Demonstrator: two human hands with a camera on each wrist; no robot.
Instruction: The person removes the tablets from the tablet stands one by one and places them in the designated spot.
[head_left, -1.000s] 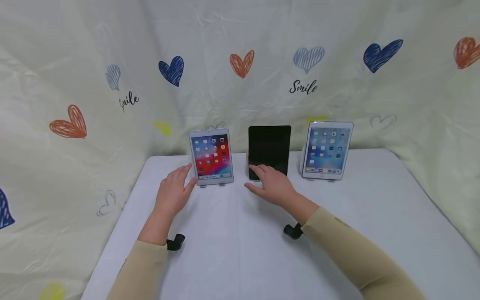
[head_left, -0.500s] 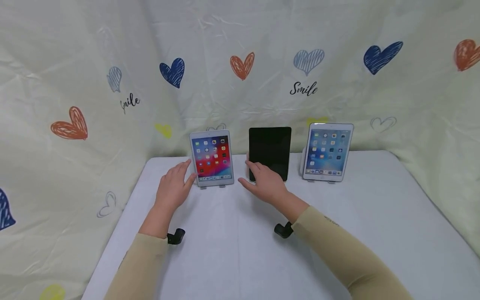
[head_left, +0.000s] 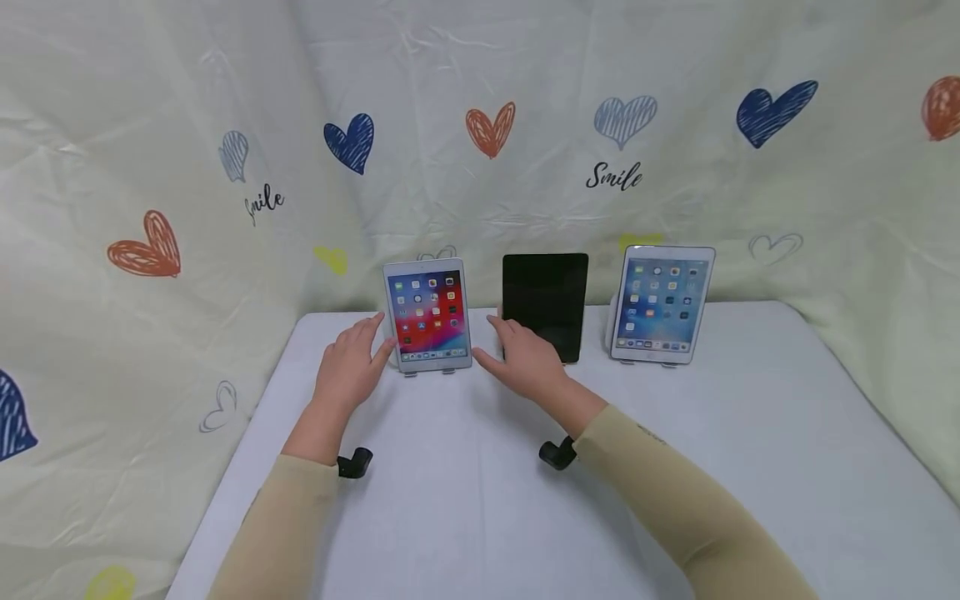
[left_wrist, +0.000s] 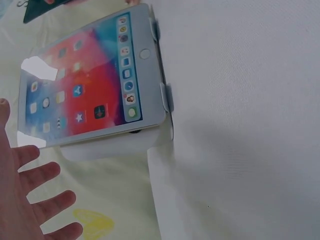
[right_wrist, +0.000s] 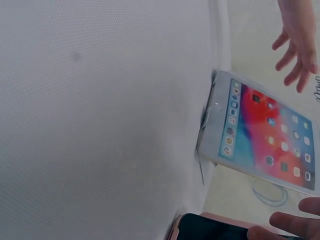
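Observation:
In the head view, a white tablet [head_left: 427, 315] with a lit red and blue home screen leans on a stand at the back of the table. My left hand [head_left: 345, 367] is at its left side, fingers spread and fingertips close by the edge. The left wrist view shows those fingers [left_wrist: 42, 175] apart beside the white stand [left_wrist: 110, 148], whose small lips hold the tablet's lower edge. My right hand [head_left: 528, 362], fingers extended, is at the tablet's right side and overlaps the lower left of a dark-screened tablet [head_left: 546, 292]. Neither hand grips anything.
Another white tablet [head_left: 663, 304] with a lit blue screen stands propped at the right. The white table [head_left: 465, 500] ends just behind the stands, against a pale curtain [head_left: 420, 67] printed with hearts. A black wrist camera [head_left: 557, 455] hangs under the right wrist.
My right hand has moved left, from in front of the dark tablet toward the right edge of the left white tablet. The left hand has risen slightly along that tablet's left side.

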